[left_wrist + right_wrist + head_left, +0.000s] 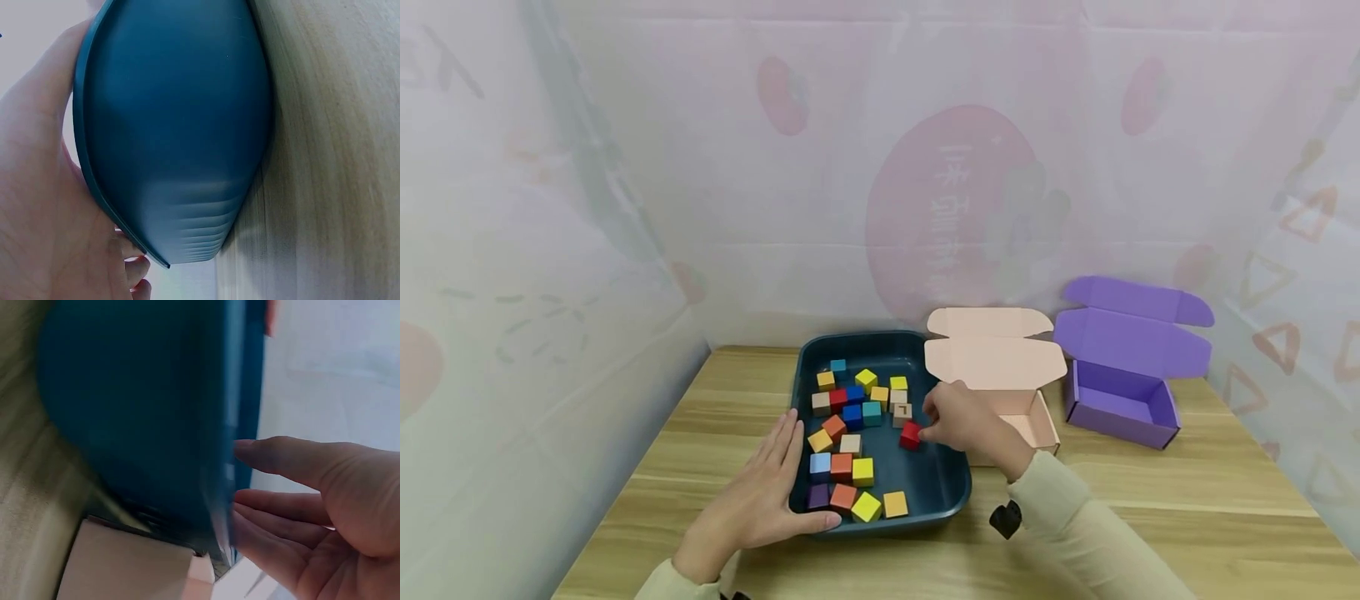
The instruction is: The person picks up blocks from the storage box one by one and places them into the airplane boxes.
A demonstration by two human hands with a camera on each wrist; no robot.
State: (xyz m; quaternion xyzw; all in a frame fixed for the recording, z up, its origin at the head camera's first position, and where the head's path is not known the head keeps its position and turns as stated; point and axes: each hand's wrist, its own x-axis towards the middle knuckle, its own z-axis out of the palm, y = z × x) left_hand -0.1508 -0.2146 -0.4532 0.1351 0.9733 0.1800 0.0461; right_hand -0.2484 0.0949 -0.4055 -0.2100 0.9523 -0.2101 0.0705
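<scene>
We rested our left hand [756,500], thumb and fingers spread, on the tray [917,479] at eight o'clock. Our right hand [970,421] met the red cube [910,436] inside, near three o'clock; with its fingertips partly hidden, we couldn't tell whether it pinched. The peach box [996,364] stood just outside.

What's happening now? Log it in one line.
left hand: touching tray at rim | right hand: at red cube, grip unclear | peach box, purple box: open
</scene>
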